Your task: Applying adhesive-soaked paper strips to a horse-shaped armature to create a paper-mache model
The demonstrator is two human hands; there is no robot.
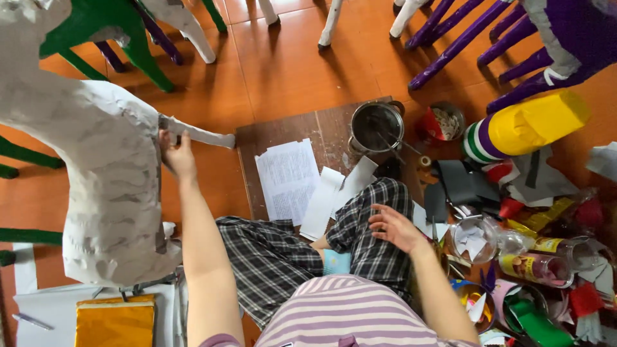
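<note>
Open orange floor (pixel 283 71) beyond the board (pixel 321 138); jars and scraps (pixel 533 257) crowding the right, paper-covered figure (pixel 96 180) left.

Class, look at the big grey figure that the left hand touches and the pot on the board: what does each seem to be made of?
Grey figure: probably papier-mâché, matt, with wrinkled overlapping paper strips. Pot: apparently metal, with a dull grey sheen and a thin rim.

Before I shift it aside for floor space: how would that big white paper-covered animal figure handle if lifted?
The white figure is probably light for its bulk and fairly stiff, since its skin looks like layered paper. The strip at the left hand looks thin, so it may bend or tear. Standing tall, it might tip if pushed.
</note>
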